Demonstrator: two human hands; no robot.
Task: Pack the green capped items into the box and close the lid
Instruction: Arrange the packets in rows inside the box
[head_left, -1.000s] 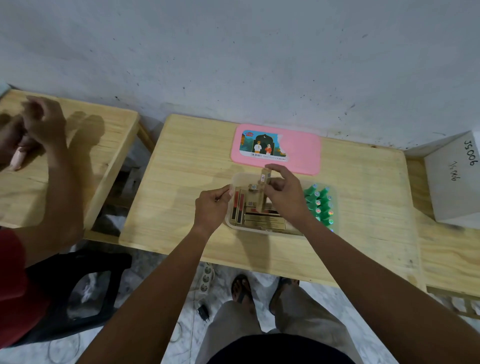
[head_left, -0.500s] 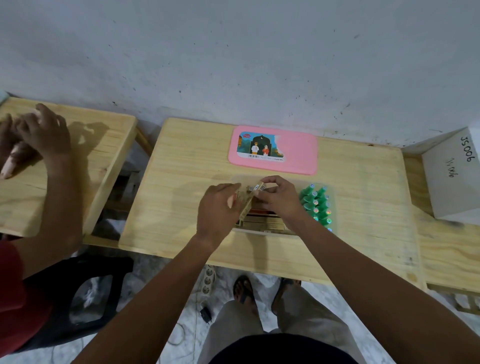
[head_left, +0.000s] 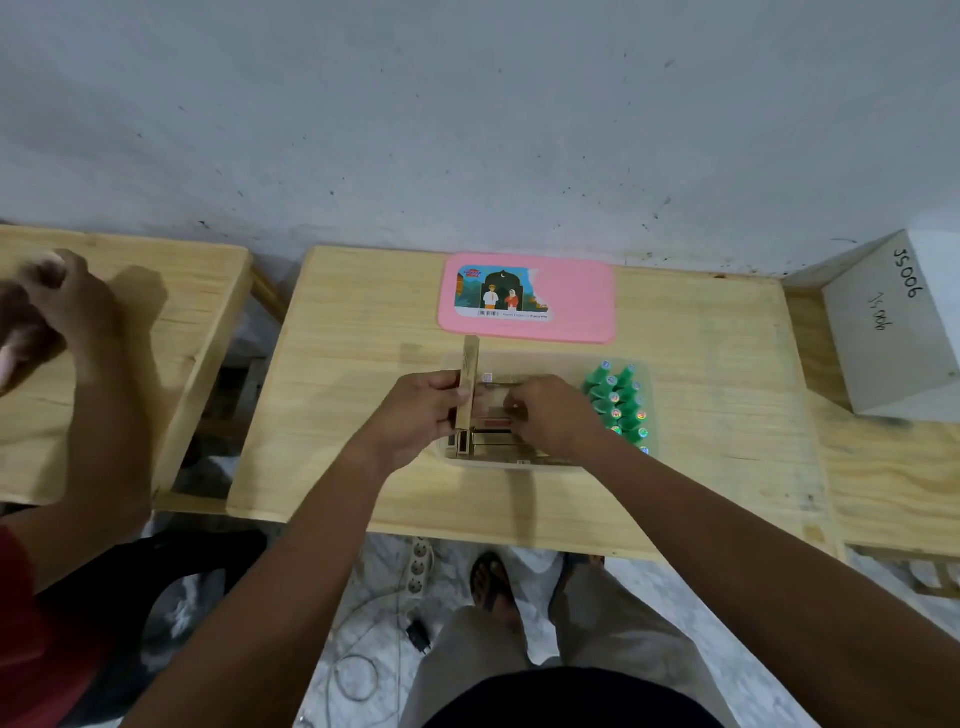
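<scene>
Gripping a slim carton (head_left: 469, 379) with fingers of the left hand (head_left: 415, 410), its long axis running 12 to 6 o'clock. Curling right hand (head_left: 550, 415) fingers into the box (head_left: 511, 464), grip impossible to tell, beside green capped items (head_left: 618, 402) standing caps-up at its 3 o'clock end.

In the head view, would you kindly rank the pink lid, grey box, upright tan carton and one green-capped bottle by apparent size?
Largest: pink lid and grey box, alike; the box is cropped.
Then: upright tan carton.
Smallest: green-capped bottle.

pink lid (head_left: 582, 306) with picture label, green caps (head_left: 621, 400), pale wooden table (head_left: 358, 332).
</scene>
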